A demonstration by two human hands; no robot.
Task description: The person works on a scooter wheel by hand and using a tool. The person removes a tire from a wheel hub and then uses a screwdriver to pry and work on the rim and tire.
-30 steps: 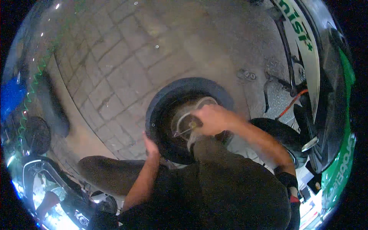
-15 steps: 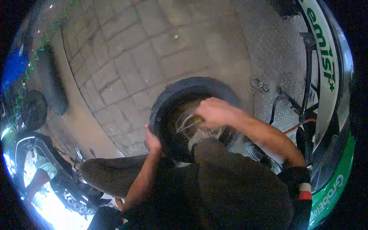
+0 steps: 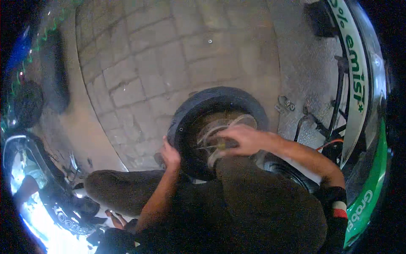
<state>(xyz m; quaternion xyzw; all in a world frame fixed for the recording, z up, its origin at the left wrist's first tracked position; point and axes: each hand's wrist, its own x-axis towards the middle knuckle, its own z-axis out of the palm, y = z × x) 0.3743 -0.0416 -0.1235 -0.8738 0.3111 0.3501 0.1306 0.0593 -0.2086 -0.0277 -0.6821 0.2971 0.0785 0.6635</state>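
A wheel with a black tyre lies flat on the floor in front of my knees. Pale curved metal, apparently a brake disc, shows at its centre. My right hand reaches over the wheel, closed around the dark and yellow handle of a screwdriver. Its thin shaft points left across the disc; blur hides exactly where the tip touches. At the tyre's left side, my left hand grips the outer edge, with some fingers hidden beneath. My right knee covers the near right part of the wheel.
A small metal ring or nut lies on the paving beyond the wheel. Small metal parts rest on the metal plate at right, beside a motorbike with a green and white panel. Another motorbike stands at left, near a dark tyre.
My right hand has moved slightly right and down, and the screwdriver now lies more level. My left hand has closed in against the tyre. The whole view has shifted a little.
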